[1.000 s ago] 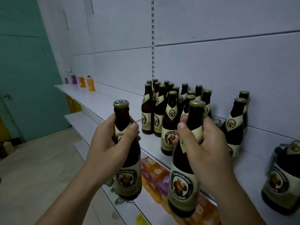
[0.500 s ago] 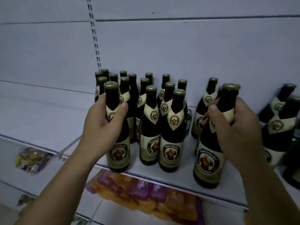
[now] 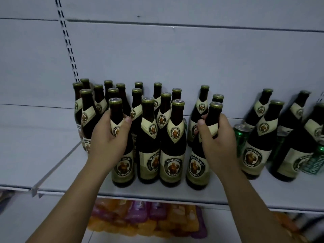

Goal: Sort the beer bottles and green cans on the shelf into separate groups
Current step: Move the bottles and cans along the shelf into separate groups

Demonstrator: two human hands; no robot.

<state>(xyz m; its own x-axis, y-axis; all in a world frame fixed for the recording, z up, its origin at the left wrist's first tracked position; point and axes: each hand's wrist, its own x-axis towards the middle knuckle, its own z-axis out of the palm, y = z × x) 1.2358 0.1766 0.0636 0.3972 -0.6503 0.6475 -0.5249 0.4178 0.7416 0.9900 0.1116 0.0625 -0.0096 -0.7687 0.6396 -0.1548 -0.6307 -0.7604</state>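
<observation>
Presently two beer bottles are in hand. Left bottle [image 3: 122, 165]: long axis near vertical, cap up, label facing the camera, base at the front of the shelf [image 3: 52, 165]. The left hand [image 3: 107, 142] wraps its neck and shoulder, grip clamped on it, thumb across the neck label. Right bottle [image 3: 197, 165]: upright with a slight tilt, cap up, base also at the shelf front. The right hand [image 3: 217, 137] has its grip clamped round the neck.

Between them stand two front-row bottles [image 3: 172, 155], side by side and close. Behind, a tight cluster of upright bottles [image 3: 122, 95] reaches the back panel [image 3: 175, 58].

Right of the right hand is a green can [image 3: 241, 135], upright, just beside a looser group of bottles [image 3: 259, 137]. A second green can [image 3: 315, 162] sits at the frame edge, partly hidden. Below the shelf lie orange and purple packets [image 3: 145, 218], blurred.
</observation>
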